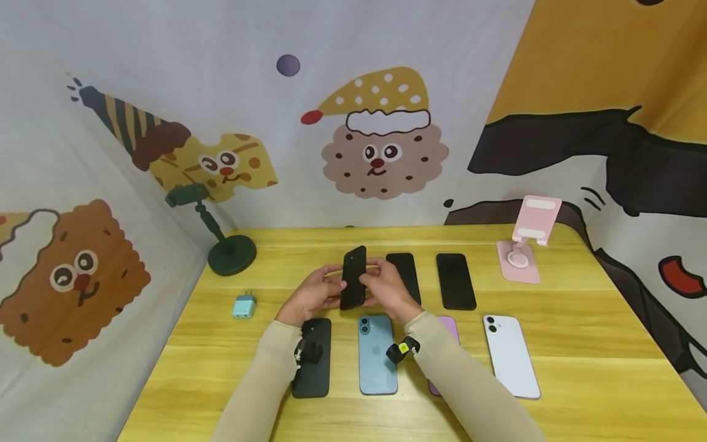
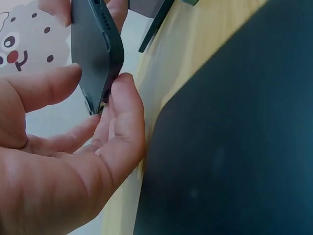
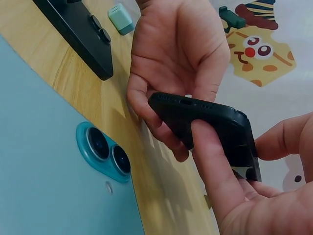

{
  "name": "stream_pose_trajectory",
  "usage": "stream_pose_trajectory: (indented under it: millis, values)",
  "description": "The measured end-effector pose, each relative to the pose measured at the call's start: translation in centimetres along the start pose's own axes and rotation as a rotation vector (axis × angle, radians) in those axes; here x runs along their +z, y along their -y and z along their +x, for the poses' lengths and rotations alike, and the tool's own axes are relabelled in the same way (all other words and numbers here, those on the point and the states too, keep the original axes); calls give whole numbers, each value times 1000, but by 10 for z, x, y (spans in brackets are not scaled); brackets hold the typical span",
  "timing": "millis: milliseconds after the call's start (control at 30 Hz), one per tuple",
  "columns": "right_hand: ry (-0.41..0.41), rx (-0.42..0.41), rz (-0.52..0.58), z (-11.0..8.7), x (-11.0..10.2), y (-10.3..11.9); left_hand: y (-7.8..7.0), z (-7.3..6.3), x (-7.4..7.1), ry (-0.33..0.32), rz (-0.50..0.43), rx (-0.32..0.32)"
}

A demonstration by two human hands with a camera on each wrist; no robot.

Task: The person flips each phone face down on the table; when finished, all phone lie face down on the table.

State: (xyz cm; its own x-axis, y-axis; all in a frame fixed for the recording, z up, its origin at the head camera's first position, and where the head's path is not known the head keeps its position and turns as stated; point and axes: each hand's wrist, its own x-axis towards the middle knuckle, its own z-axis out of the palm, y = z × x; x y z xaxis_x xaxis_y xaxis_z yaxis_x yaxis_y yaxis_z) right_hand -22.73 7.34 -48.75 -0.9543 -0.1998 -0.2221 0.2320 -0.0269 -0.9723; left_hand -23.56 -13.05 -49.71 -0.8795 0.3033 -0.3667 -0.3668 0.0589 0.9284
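Observation:
A black smartphone (image 1: 353,279) is held tilted up over the middle of the table, between both hands. My left hand (image 1: 315,291) grips its left side, thumb on the near face and fingers behind. From the other side my right hand (image 1: 391,287) holds it, its thumb at the right edge. In the right wrist view the phone's bottom edge (image 3: 200,105), with port and speaker holes, faces the camera. Another black phone (image 1: 312,380) lies beneath my left wrist, and a blue phone (image 1: 375,374) with two camera lenses lies near my right wrist.
Two dark phones (image 1: 456,282) (image 1: 405,273) lie behind and right of my right hand. A purple phone (image 1: 450,325) is partly covered by my right forearm, beside a white phone (image 1: 513,359). A pink stand (image 1: 538,218), a green stand (image 1: 232,255) and a light-blue charger (image 1: 244,306) stand around them.

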Motion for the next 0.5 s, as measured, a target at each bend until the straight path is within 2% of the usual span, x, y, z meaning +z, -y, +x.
stream_pose_trajectory:
  millis: [367,500]
  values:
    - [-6,-5,-9,0,0,2,2,-5,-5,-80,-37,61]
    - [18,-20,-26,3,0,0,4,-9,-9,-96,-50,78]
